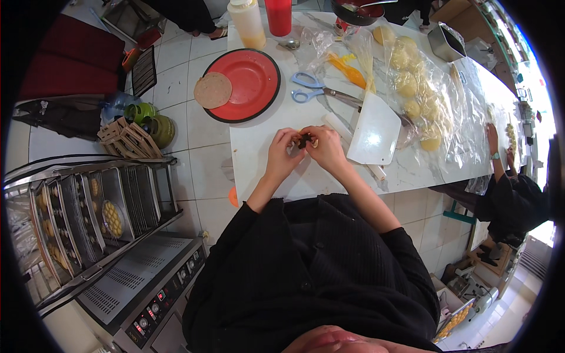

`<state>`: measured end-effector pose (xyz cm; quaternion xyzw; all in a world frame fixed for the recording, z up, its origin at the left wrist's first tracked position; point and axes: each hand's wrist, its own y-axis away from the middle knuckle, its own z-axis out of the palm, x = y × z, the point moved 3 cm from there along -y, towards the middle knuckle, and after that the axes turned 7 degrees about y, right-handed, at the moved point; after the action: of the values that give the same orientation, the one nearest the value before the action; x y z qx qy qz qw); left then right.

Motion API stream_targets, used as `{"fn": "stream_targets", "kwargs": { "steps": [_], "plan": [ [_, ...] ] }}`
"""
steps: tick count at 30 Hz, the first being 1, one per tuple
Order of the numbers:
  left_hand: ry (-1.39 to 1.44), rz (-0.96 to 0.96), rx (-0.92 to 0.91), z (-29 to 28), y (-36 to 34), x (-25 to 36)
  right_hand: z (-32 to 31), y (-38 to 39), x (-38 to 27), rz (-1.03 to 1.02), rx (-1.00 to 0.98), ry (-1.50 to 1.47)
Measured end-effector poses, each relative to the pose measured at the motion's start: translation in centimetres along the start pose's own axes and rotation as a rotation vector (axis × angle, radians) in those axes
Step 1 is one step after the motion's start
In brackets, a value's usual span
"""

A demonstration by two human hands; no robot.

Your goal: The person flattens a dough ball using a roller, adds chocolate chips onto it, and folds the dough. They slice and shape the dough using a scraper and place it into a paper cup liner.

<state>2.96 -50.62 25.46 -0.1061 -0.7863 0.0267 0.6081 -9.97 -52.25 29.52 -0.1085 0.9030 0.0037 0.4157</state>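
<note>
My left hand [285, 149] and my right hand [327, 147] meet above the near edge of the marble-patterned table [253, 156]. Between their fingertips they pinch a small dark brown piece [305, 141] with paler bits; its kind is too small to make out. Just beyond is a red plate [253, 82] with a black rim, a round pinkish meat slice [213, 90] lying over its left side. Scissors [315, 89] with light blue handles lie past my right hand. To its right, a white dough scraper [374, 132] rests across a pale rolling pin [338, 125].
Dough balls [406, 83] sit under a clear plastic sheet [456, 126] on the right. A squeeze bottle [248, 26], a red bottle [278, 17], a spoon [289, 44] and an orange piping bag [348, 72] stand or lie farther back. A tray rack [97, 212] is left; another person's hand [493, 138] is far right.
</note>
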Motion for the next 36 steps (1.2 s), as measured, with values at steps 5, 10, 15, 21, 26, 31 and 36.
{"fn": "stream_targets", "kwargs": {
  "steps": [5,10,15,21,26,31,36],
  "plan": [
    [-0.038,-0.004,0.024,0.4,-0.6,0.4,-0.2,0.3,-0.2,0.077,-0.031,-0.102],
    [-0.187,0.14,-0.046,0.9,-1.3,1.4,-1.2,0.5,1.3,0.163,0.047,-0.197],
    [-0.237,0.159,0.067,0.2,0.0,2.0,-0.6,1.1,2.6,0.205,0.058,-0.144],
    [-0.363,0.282,0.036,0.7,0.3,1.5,0.1,0.6,2.4,0.149,0.124,-0.042],
    [-0.32,0.202,0.096,0.3,0.0,2.2,-0.8,0.6,2.4,0.171,0.124,0.032],
    [-0.214,0.039,-0.061,0.1,-0.6,1.0,0.2,1.3,3.3,0.077,-0.034,0.057],
    [-0.251,0.025,-0.094,0.2,-1.0,0.0,0.7,0.7,3.3,0.211,-0.016,-0.192]
  ]
}}
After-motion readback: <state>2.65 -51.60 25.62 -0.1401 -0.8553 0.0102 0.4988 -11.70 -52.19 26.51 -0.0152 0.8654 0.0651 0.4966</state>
